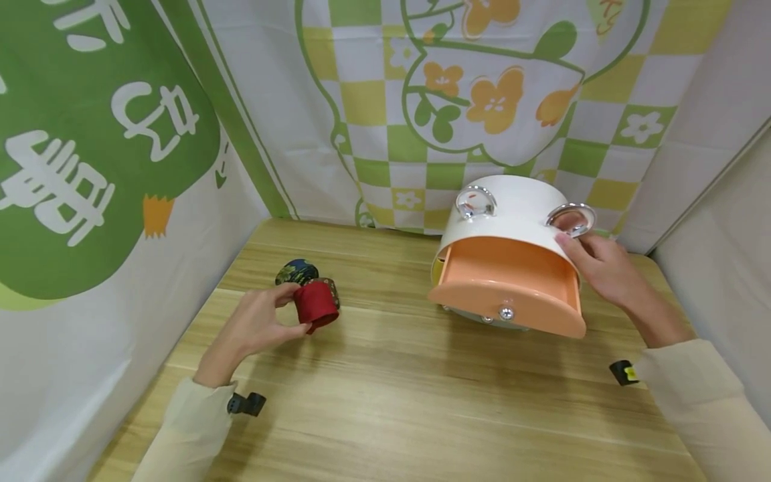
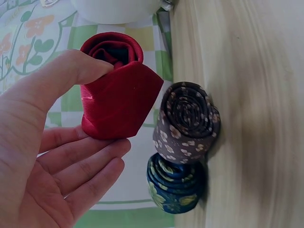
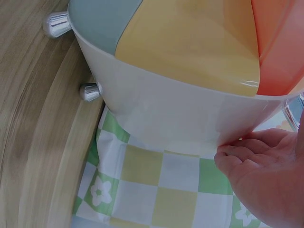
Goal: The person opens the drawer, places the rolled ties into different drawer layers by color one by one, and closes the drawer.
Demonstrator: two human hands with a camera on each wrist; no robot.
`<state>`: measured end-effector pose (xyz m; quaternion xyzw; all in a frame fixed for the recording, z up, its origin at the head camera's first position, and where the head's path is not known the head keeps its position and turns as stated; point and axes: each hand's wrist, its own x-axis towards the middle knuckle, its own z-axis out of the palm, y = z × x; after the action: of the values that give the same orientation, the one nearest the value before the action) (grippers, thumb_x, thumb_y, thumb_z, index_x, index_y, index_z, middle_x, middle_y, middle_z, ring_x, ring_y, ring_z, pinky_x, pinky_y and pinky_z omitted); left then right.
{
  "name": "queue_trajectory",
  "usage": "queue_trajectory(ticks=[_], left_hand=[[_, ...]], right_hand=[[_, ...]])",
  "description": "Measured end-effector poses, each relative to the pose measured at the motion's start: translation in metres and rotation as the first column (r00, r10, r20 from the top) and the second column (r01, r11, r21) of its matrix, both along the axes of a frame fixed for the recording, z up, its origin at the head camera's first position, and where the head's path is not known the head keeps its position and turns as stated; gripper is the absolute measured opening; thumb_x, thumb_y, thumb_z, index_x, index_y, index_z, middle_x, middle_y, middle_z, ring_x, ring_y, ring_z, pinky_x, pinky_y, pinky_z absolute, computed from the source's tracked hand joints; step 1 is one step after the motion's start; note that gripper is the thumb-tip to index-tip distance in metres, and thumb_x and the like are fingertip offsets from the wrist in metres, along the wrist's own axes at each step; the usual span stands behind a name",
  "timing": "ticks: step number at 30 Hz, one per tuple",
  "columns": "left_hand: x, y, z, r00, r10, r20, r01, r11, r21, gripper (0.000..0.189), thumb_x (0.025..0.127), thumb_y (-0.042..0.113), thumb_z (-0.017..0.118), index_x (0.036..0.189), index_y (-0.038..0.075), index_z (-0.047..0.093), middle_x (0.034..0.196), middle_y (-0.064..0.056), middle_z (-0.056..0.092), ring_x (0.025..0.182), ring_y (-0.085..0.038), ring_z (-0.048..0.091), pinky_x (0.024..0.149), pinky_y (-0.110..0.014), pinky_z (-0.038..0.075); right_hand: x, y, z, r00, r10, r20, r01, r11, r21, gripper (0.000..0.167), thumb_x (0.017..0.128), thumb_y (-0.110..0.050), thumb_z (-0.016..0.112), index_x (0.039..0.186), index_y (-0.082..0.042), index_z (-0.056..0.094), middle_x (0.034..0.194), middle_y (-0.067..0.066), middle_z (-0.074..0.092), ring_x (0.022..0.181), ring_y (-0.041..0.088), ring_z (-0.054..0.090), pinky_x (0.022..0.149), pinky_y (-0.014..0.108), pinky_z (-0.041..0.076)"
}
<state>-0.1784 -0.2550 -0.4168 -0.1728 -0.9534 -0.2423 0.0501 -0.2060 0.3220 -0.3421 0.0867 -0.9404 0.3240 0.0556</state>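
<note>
Two hands: left (image 1: 255, 327) pinches red rolled tie (image 1: 316, 302); right (image 1: 605, 268), fingers relaxed, touches white drawer box (image 1: 512, 211).

Your head cam looks down over the whole table (image 1: 385, 402). Both wrist cams sit super close: left shares the rolled ties (image 2: 186, 124), right the drawer box (image 3: 180, 114).

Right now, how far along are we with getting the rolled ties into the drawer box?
Done: the orange drawer is swung open and looks empty. In hand: the left hand pinches the red rolled tie; the right hand steadies the white box. Left: the brown tie and blue tie sit on the table.
</note>
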Motion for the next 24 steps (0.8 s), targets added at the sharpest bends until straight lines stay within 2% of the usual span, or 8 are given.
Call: queue_trajectory(ticks=[7, 14, 24], left_hand=[[-0.006, 0.01, 0.007, 0.999, -0.036, -0.02, 0.036, 0.999, 0.026, 0.062, 0.08, 0.026, 0.087, 0.131, -0.003, 0.067, 0.116, -0.02, 0.079, 0.108, -0.037, 0.077, 0.095, -0.056, 0.059], [-0.012, 0.02, 0.015, 0.998, -0.063, -0.029, 0.064, 0.998, 0.026, 0.059, 0.081, 0.027, 0.085, 0.13, -0.001, 0.068, 0.117, -0.019, 0.078, 0.107, -0.036, 0.077, 0.093, -0.053, 0.06], [-0.02, 0.036, 0.031, 0.994, -0.103, -0.038, 0.105, 0.994, 0.031, 0.056, 0.081, 0.026, 0.083, 0.13, 0.003, 0.069, 0.116, -0.014, 0.08, 0.104, -0.033, 0.078, 0.09, -0.051, 0.061]], right_hand=[[0.0, 0.002, 0.001, 1.0, -0.01, 0.014, 0.01, 1.0, 0.005, 0.05, 0.111, -0.048, 0.041, 0.101, -0.003, 0.061, 0.082, 0.009, 0.053, 0.072, 0.018, 0.05, 0.06, 0.032, 0.041], [0.0, 0.0, -0.001, 1.0, 0.002, -0.023, -0.001, 1.0, 0.024, 0.045, 0.112, -0.044, 0.04, 0.096, -0.005, 0.057, 0.081, 0.01, 0.049, 0.07, 0.018, 0.047, 0.06, 0.032, 0.037], [-0.001, -0.001, -0.001, 1.0, -0.005, -0.021, 0.006, 0.999, 0.031, 0.045, 0.112, -0.044, 0.04, 0.093, -0.006, 0.055, 0.079, 0.008, 0.047, 0.069, 0.018, 0.046, 0.06, 0.032, 0.037]])
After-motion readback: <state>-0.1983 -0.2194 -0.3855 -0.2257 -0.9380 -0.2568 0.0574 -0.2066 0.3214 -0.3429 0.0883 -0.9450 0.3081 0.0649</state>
